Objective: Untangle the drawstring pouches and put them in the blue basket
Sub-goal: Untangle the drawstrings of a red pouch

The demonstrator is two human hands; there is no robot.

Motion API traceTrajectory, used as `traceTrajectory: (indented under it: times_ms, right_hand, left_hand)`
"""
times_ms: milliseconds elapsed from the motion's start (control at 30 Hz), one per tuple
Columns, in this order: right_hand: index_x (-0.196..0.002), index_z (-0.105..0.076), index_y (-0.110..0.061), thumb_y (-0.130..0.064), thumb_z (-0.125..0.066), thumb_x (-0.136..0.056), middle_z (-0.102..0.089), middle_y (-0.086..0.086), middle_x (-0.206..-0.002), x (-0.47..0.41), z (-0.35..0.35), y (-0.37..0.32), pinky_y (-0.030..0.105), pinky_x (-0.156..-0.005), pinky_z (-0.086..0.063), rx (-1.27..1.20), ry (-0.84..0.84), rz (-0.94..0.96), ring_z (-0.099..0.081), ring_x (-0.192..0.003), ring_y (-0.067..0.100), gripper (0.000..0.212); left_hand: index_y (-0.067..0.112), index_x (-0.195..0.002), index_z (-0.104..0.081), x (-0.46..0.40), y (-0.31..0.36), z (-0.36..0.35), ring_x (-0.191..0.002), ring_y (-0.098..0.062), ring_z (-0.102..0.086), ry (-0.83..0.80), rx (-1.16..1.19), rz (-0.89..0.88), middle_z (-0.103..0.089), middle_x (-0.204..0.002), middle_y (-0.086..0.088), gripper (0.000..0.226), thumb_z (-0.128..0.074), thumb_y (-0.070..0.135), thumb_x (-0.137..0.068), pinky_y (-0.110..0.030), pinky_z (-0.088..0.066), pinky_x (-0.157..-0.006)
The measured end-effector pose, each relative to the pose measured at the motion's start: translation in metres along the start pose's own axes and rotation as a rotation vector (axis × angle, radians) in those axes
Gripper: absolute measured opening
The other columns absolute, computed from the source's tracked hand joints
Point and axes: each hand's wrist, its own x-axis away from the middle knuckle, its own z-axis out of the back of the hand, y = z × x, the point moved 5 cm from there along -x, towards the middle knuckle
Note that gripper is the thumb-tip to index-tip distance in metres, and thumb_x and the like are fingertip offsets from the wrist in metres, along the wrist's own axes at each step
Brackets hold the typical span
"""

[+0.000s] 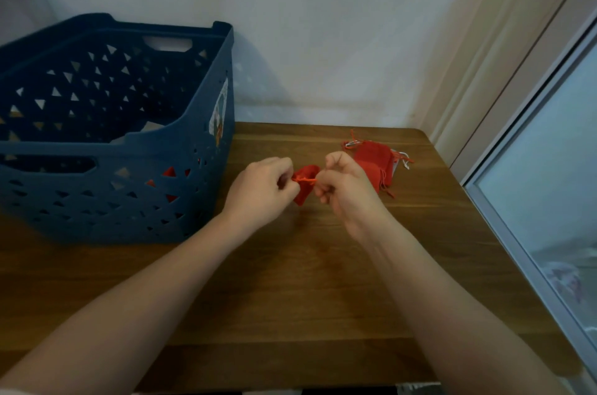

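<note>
1. at the left of the frame stands the blue basket [135, 149], on the wooden table [290, 281] and against the pale wall [323, 23]. its sides are cut through with triangular holes, and a sticker [219, 118] sits on its right-hand wall.
2. through the holes low on the basket's near wall you can see patches of red [168, 172]; something pale [150, 128] lies inside further back. what these are you cannot tell for certain.
3. your left hand [263, 189] is just right of the basket, in the middle of the frame. its fingers are curled and pinch the left side of a small red pouch [305, 183] at its gathered mouth.
4. the red pouch hangs between your two hands, above the table, its body drooping below the fingers. a short length of orange-red drawstring [307, 180] runs across its mouth from one hand to the other.
5. your right hand [342, 184] is just right of the pouch, fingers curled, pinching the other end of that drawstring.
6. behind your right hand, toward the upper right of the table, lies a pile of red pouches [371, 162] with red and white strings sticking out at both sides. your right hand partly covers it.
7. at the far right edge of the frame runs a pale window frame [517, 201] with glass beyond it.
</note>
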Motion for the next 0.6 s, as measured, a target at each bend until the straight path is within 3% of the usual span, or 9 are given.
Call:
traceTrajectory:
  times_ms: [133,233,333,500,600]
  right_hand:
    - [-0.078,-0.047,-0.017,0.014,-0.039,-0.08,-0.046,-0.004,-0.05,0.003,0.004,0.004,0.023,-0.048,-0.036,-0.049,-0.002,0.007,-0.044,-0.051,0.014,0.031]
    - [-0.102,-0.057,-0.02,0.009,-0.044,-0.086,-0.05,-0.003,-0.058,0.008,0.003,0.005,0.02,-0.048,-0.039,0.079,-0.011,0.04,-0.048,-0.053,0.01,0.035]
    - [-0.117,-0.058,-0.025,0.0,-0.051,-0.091,-0.057,-0.006,-0.066,0.004,-0.002,0.001,0.019,-0.051,-0.042,0.168,-0.054,0.088,-0.052,-0.054,0.005,0.037]
    - [-0.104,-0.062,-0.018,-0.004,-0.05,-0.094,-0.056,-0.003,-0.061,-0.001,-0.013,-0.013,0.02,-0.056,-0.046,0.131,-0.119,0.147,-0.054,-0.056,0.009,0.021]
    - [-0.094,-0.06,-0.016,-0.006,-0.049,-0.095,-0.056,-0.002,-0.059,-0.002,-0.022,-0.025,0.02,-0.053,-0.045,0.101,-0.123,0.179,-0.054,-0.053,0.01,0.015]
  left_hand:
    - [0.022,-0.073,-0.052,-0.004,0.002,0.003,-0.064,-0.009,-0.047,-0.031,0.12,0.054,-0.05,-0.071,0.007,0.017,-0.055,0.021,-0.09,-0.018,-0.03,-0.054]
    - [0.017,-0.082,-0.057,-0.009,0.002,0.012,-0.07,-0.007,-0.053,-0.057,0.312,0.138,-0.057,-0.078,0.005,0.013,-0.053,0.021,-0.093,-0.017,-0.038,-0.057]
    - [0.016,-0.08,-0.055,-0.015,0.004,0.021,-0.081,-0.02,-0.061,0.015,0.465,0.148,-0.062,-0.084,-0.004,0.016,-0.052,0.024,-0.094,-0.035,-0.055,-0.073]
    - [0.02,-0.076,-0.052,-0.019,0.006,0.033,-0.076,-0.018,-0.056,0.108,0.551,0.142,-0.059,-0.08,-0.003,0.017,-0.054,0.024,-0.092,-0.039,-0.051,-0.074]
    - [0.022,-0.083,-0.055,-0.015,0.01,0.046,-0.08,-0.012,-0.057,0.169,0.657,0.105,-0.061,-0.085,0.0,0.009,-0.055,0.021,-0.092,-0.031,-0.048,-0.076]
